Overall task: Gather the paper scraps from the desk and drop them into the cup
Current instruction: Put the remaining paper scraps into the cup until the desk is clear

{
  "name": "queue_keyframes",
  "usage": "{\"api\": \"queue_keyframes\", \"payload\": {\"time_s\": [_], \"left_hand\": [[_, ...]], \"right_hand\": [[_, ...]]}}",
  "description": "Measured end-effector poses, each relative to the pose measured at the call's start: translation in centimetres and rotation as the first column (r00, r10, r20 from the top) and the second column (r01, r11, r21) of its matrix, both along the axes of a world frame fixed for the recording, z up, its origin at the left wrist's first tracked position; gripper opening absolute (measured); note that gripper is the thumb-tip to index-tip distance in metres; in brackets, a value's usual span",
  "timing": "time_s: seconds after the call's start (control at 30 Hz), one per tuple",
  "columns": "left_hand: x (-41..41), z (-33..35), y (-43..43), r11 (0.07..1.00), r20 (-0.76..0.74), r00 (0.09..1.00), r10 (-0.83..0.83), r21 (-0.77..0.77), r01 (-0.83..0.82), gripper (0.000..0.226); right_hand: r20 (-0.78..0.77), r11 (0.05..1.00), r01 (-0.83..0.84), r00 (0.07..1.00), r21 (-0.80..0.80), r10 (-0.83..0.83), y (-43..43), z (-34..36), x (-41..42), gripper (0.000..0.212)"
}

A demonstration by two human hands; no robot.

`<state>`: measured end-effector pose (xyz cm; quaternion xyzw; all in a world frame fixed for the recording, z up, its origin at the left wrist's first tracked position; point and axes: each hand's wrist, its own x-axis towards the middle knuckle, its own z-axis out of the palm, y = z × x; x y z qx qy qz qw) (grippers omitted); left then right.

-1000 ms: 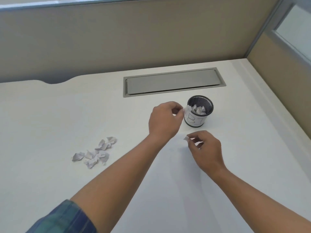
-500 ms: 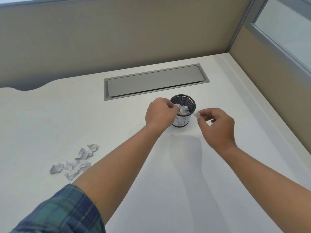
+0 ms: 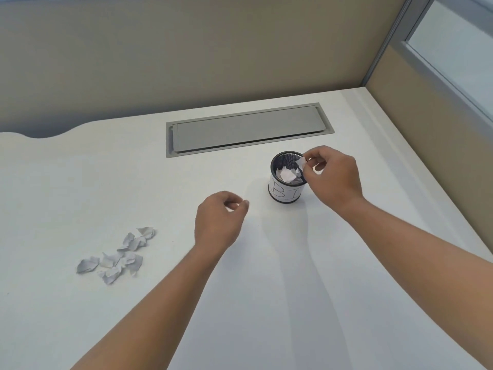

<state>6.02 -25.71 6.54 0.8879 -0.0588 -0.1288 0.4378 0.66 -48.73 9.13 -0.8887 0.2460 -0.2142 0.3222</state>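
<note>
A black mesh cup (image 3: 277,192) with a white paper label stands on the white desk (image 3: 266,303), with crumpled scraps lying inside it. My right hand (image 3: 333,180) is at the cup's right rim, pinching a small white paper scrap (image 3: 302,162) over the opening. My left hand (image 3: 217,221) hovers over the desk to the left of the cup, fingers loosely curled with nothing in them. A pile of several crumpled paper scraps (image 3: 120,256) lies on the desk at the left.
A grey cable hatch (image 3: 248,129) is set into the desk behind the cup. Beige partition walls (image 3: 186,57) close the back and right side. The desk's back edge has a curved cutout (image 3: 40,133) at the far left.
My left hand has drawn back from the cup, empty, toward the left. My right hand has carried its scrap from the cup's right side up over the rim.
</note>
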Motion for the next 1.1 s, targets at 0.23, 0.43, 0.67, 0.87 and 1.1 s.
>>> {"api": "queue_keyframes", "payload": {"time_s": [0.23, 0.43, 0.67, 0.87, 1.1], "left_hand": [[-1.3, -1.2, 5.0, 0.992, -0.032, 0.994, 0.109, -0.064, -0.111, 0.009], [-3.0, -2.1, 9.1, 0.981, -0.027, 0.984, 0.174, -0.085, -0.176, 0.008], [-4.9, -2.7, 15.0, 0.954, -0.022, 0.955, 0.296, -0.039, -0.297, 0.011], [-4.7, -3.4, 20.5, 0.903, 0.138, 0.903, 0.407, 0.091, -0.42, 0.019], [-3.7, -4.7, 24.6, 0.834, 0.161, 0.866, 0.473, 0.234, -0.499, 0.03]], "right_hand": [[-0.136, 0.997, 0.053, 0.989, -0.055, -0.06, 0.7, 0.5, 0.3, 0.023], [0.048, 1.0, 0.03, 0.998, -0.001, -0.03, 3.6, 0.4, -0.5, 0.015], [0.124, 0.98, -0.087, 0.99, 0.18, 0.065, 12.2, -2.7, -2.8, 0.02], [-0.071, 0.918, -0.278, 0.948, 0.285, 0.309, 19.6, -6.1, -5.6, 0.019], [-0.179, 0.878, -0.376, 0.881, 0.298, 0.438, 24.0, -6.3, -4.3, 0.014]]}}
